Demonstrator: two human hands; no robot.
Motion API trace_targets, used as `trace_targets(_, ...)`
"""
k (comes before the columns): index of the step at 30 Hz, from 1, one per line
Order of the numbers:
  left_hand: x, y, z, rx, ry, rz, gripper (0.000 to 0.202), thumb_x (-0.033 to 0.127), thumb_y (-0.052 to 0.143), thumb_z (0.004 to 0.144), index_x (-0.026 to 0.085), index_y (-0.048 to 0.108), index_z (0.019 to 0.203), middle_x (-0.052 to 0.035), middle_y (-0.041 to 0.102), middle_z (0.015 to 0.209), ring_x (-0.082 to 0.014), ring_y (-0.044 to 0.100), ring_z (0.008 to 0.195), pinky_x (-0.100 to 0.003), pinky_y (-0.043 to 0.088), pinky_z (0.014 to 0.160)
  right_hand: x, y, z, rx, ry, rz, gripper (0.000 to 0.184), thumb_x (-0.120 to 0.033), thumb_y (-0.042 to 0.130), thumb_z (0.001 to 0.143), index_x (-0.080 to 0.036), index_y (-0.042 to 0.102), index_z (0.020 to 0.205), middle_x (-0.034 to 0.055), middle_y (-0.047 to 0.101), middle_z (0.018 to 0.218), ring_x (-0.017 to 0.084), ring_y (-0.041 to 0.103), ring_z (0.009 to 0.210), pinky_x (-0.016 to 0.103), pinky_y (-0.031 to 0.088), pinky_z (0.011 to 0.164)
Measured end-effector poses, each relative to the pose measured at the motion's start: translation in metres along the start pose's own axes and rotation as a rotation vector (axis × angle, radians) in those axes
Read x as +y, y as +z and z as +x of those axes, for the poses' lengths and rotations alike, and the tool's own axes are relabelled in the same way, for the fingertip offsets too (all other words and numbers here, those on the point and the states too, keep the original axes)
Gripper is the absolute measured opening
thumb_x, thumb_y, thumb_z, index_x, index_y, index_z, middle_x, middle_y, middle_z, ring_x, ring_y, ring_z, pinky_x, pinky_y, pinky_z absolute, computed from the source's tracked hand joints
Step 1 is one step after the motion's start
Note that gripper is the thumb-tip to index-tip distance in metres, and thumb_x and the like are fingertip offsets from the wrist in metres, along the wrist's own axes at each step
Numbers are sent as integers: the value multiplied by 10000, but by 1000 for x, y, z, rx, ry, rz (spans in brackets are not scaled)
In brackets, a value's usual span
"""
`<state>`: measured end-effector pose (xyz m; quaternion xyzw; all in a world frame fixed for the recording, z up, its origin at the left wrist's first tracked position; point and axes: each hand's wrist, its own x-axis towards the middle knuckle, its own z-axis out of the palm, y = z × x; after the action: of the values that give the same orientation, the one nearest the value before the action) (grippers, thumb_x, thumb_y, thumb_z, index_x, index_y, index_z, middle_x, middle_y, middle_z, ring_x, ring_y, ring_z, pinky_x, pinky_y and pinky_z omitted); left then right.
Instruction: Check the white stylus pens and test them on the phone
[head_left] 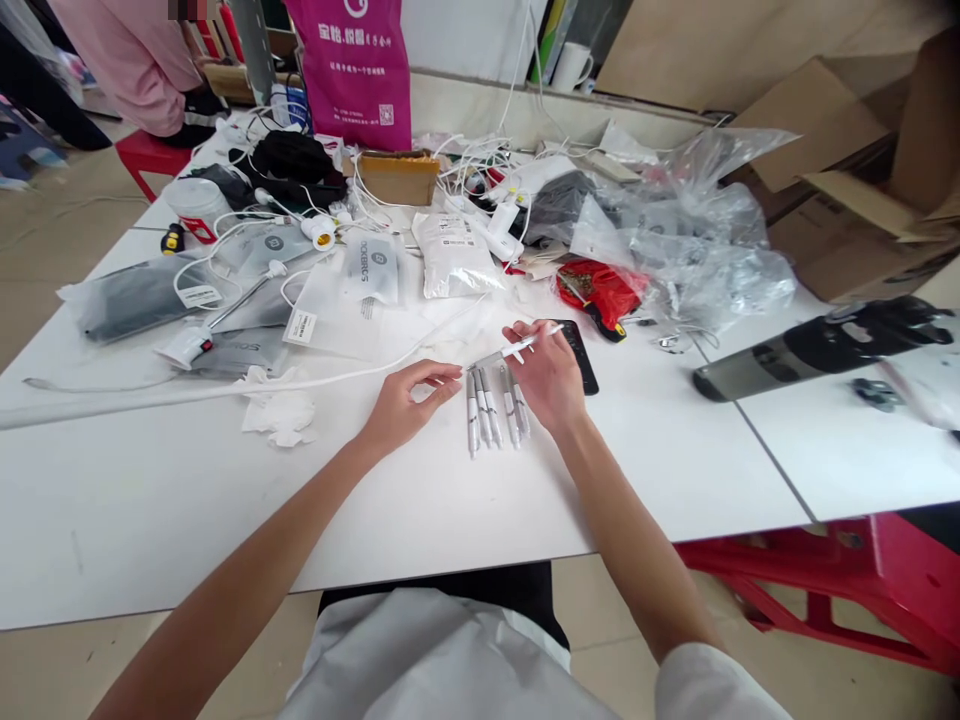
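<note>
A: Where are the hands?

B: Both over the near middle of the white worktop (225,500). The left hand (405,405) has its fingers loosely curled with nothing in them, and the fingertips come just up to the top of a row of pens (491,410).

A: And the right?

B: The right hand (547,375) pinches one white pen (534,342) between thumb and fingers. It is lifted off the surface and tilted, with its tip toward the upper right.

A: How do the pens lie?

B: Silver-white and flat on the worktop, side by side and roughly parallel, between the two hands. The right-most ones run partly under the right palm. I cannot tell the exact count.

A: What is close by?

B: A black flat device (579,352) lies just behind the right hand. A crumpled tissue (279,412) sits left of the left hand, and a white cable (225,388) runs across toward it.

A: Further out?

B: A red packet (600,290) sits beyond the black flat device, with clear plastic bags (712,240) heaped to its right. A dark grey cylinder (810,352) lies on the right part of the worktop, well apart from the hands. A magenta bag (352,70) stands at the far edge.

A: Anyone else?

B: A person in pink (135,60) at the far left corner, hands not seen.
</note>
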<state>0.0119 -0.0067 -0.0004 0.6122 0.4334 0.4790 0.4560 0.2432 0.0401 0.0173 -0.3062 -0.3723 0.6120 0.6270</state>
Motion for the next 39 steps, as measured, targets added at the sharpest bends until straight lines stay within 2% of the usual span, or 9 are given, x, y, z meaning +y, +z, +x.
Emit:
trace_targets(3, 1, 3, -2, 29, 1, 53, 262, 465, 741, 997, 230, 824, 1078, -67, 818, 1150, -230, 745, 1068, -359, 555, 1000, -11, -8, 7, 30, 51, 200, 288, -433, 813, 952, -262, 589, 892, -54, 491, 755, 119, 547, 688, 281, 592, 745)
trace_targets(7, -3, 3, -1, 79, -38, 68, 290, 488, 699, 1019, 220, 807, 1043, -72, 819, 1125, -237, 749, 1050, -363, 547, 988, -26, -21, 12, 81, 33, 369, 407, -449, 599, 1079, -244, 429, 771, -66, 295, 667, 120, 354, 548, 246, 473, 544)
trace_targets(15, -6, 4, -1, 77, -28, 99, 290, 490, 689, 1023, 222, 800, 1022, -72, 816, 1103, -236, 736, 1049, -362, 545, 976, -36, -27, 11, 50, -9, 535, 398, -358, 381, 1123, -244, 283, 754, -62, 262, 645, 126, 340, 547, 255, 438, 538)
trace_targets(24, -5, 4, -1, 56, -28, 123, 249, 456, 696, 1020, 229, 797, 1010, -57, 813, 1093, -223, 728, 1010, -361, 544, 959, -37, -30, 10, 42, -20, 512, 390, -362, 423, 1098, -244, 312, 744, -64, 251, 642, 124, 344, 542, 253, 449, 540)
trace_targets(28, -4, 4, 0, 38, 1, 135, 249, 452, 686, 1030, 228, 791, 995, -51, 807, 1061, -220, 724, 988, -359, 545, 939, -35, -33, 11, 38, -73, 396, 400, -392, 503, 1082, -240, 377, 734, -61, 275, 649, 120, 358, 550, 251, 484, 556)
trace_targets(31, -6, 4, -1, -1, 50, 187, 233, 440, 679, 1042, 233, 782, 1015, -42, 791, 1038, -209, 708, 958, -352, 547, 914, -34, -32, 15, 34, -141, 223, 391, -504, 620, 1047, -251, 485, 781, -37, 407, 710, 135, 486, 647, 298, 580, 689)
trace_targets(33, -9, 5, -2, -70, 107, 247, 229, 436, 669, 1052, 236, 775, 1089, -51, 774, 1062, -211, 700, 957, -363, 549, 913, -37, -30, 18, 20, -210, 56, 394, -594, 647, 1026, -267, 550, 829, -10, 523, 812, 150, 574, 757, 327, 607, 783)
trace_targets(36, -14, 9, -6, -224, 264, 396, 278, 438, 635, 1077, 235, 751, 1226, -84, 745, 1105, -242, 688, 1001, -420, 532, 958, -44, -31, 15, 4, -319, -161, 388, -674, 648, 1006, -298, 651, 911, 4, 597, 905, 152, 600, 788, 311, 591, 760)
trace_targets(39, -19, 12, -10, -326, 381, 565, 348, 474, 606, 1090, 220, 728, 1294, -105, 713, 1124, -264, 664, 1012, -455, 511, 965, -50, -40, -6, -10, -467, -573, 342, -614, 624, 1046, -297, 748, 1014, 29, 668, 991, 151, 612, 743, 341, 600, 743)
